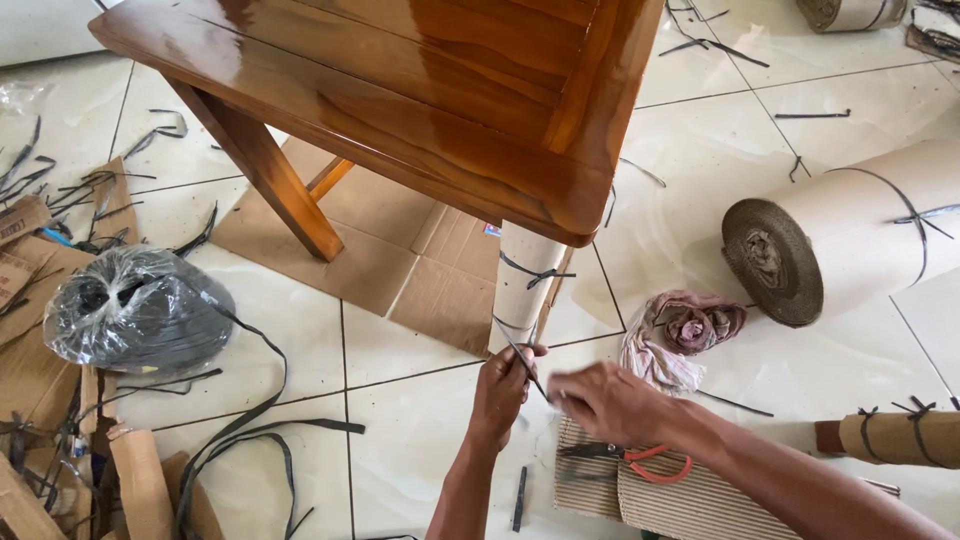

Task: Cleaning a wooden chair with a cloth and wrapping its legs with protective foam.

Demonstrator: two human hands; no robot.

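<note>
A glossy brown wooden table stands on flattened cardboard. Its near leg is wrapped in pale paper and tied with black strapping. My left hand and my right hand meet just below that leg, both pinching a thin black strap that runs up to the wrap. Under my right forearm lies a piece of corrugated cardboard with red-handled scissors on it.
A bundle of black strapping in clear plastic sits at left, a loose strap trailing over the tiles. A big roll of corrugated paper lies at right, a crumpled cloth beside it. Cardboard scraps and strap offcuts litter the floor.
</note>
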